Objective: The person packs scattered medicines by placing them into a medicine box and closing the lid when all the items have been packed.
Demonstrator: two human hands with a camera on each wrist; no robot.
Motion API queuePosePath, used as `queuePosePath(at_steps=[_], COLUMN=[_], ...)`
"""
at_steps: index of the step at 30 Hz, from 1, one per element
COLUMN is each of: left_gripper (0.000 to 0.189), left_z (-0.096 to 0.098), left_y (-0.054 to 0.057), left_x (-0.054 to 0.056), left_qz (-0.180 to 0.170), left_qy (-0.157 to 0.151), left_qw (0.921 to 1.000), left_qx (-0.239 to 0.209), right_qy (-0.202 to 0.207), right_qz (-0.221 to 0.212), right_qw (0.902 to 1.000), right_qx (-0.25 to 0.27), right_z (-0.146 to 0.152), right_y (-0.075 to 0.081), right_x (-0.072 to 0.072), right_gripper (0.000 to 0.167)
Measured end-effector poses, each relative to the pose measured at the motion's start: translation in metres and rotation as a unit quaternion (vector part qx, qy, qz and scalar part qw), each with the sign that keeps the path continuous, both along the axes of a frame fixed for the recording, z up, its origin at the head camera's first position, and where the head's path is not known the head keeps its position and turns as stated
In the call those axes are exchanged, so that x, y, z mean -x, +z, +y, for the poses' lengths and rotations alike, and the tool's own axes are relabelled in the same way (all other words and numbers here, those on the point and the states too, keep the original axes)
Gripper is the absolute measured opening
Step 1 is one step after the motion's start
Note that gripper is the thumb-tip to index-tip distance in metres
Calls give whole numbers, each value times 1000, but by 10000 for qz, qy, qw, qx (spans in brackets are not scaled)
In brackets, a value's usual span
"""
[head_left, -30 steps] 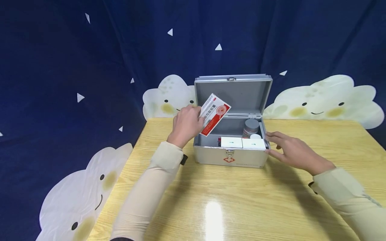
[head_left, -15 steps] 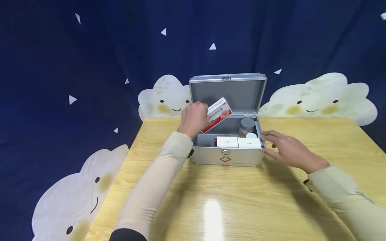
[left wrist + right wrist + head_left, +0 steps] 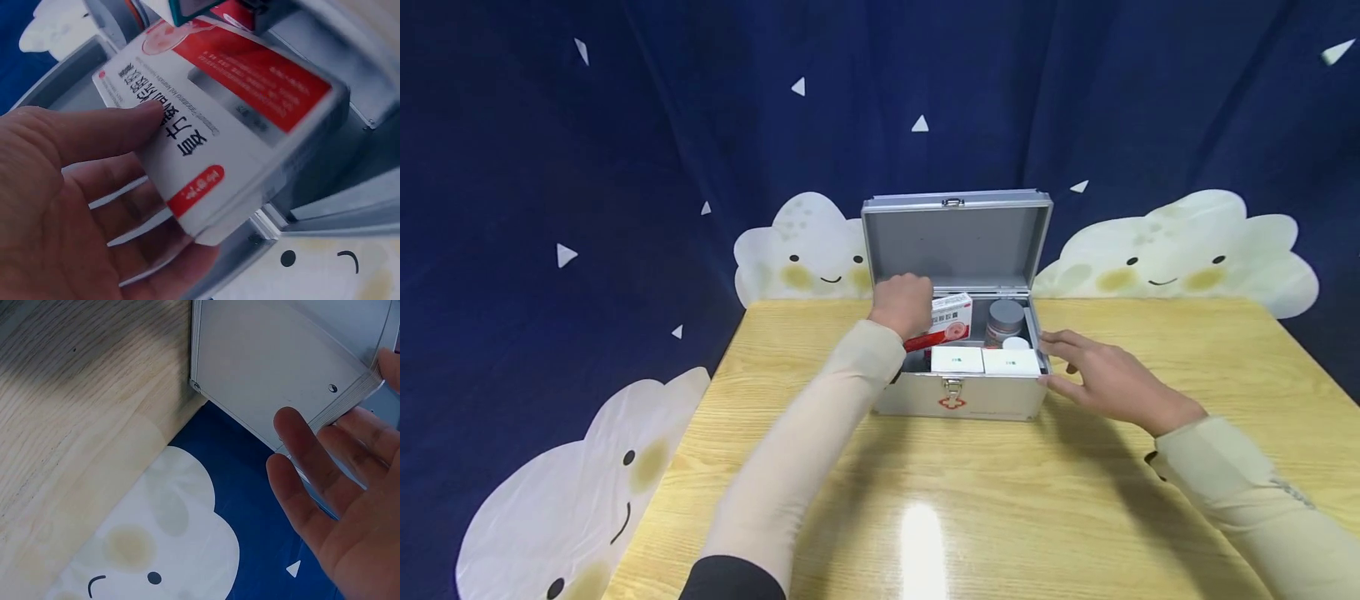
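Observation:
My left hand [image 3: 904, 304] grips a white and red medicine box [image 3: 953, 321] over the left part of the opened first-aid case [image 3: 992, 402]. In the left wrist view, thumb and fingers pinch the medicine box [image 3: 219, 119] by its edges, and it is tilted. Two white boxes [image 3: 957, 360] lie side by side along the case's front wall. A grey-lidded jar [image 3: 1004, 321] and a white cap [image 3: 1016, 343] sit at the right inside. My right hand [image 3: 1108, 379] rests its fairly straight fingers against the case's right rim; the right wrist view shows them beside the case wall [image 3: 262, 369].
The raised case lid [image 3: 955, 246] leans back before a dark blue curtain [image 3: 985, 92] with printed clouds. A wooden table [image 3: 1000, 500] bears the case, and its left edge runs down beside the left arm.
My left hand has moved the medicine box lower, into the case opening, and turned it more level. The right hand stays at the case's right rim. The view has shifted slightly.

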State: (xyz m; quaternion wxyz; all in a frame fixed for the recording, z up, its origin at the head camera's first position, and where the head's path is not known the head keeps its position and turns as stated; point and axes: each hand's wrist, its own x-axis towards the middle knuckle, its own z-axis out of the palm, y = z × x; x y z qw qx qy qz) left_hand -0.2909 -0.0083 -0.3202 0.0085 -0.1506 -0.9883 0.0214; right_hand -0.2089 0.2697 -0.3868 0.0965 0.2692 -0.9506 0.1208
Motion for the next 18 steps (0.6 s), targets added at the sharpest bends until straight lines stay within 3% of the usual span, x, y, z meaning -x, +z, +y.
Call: queuePosePath(at_steps=[9, 15, 18], left_gripper=[15, 18, 20], left_z=[10, 10, 11], left_y=[6, 1, -3], left_x=[3, 8, 10], left_qz=[-264, -224, -390], left_qy=[-123, -69, -157], left_qw=[9996, 9997, 9991], left_qx=[11, 60, 69], right_qy=[-74, -81, -89], right_qz=[-187, -56, 23], right_qw=[9998, 9999, 10000], right_qx=[-21, -27, -26], right_z=[-4, -2, -1], right_y=[1, -3, -1], right_x=[-1, -4, -4], right_gripper=[55, 54, 54])
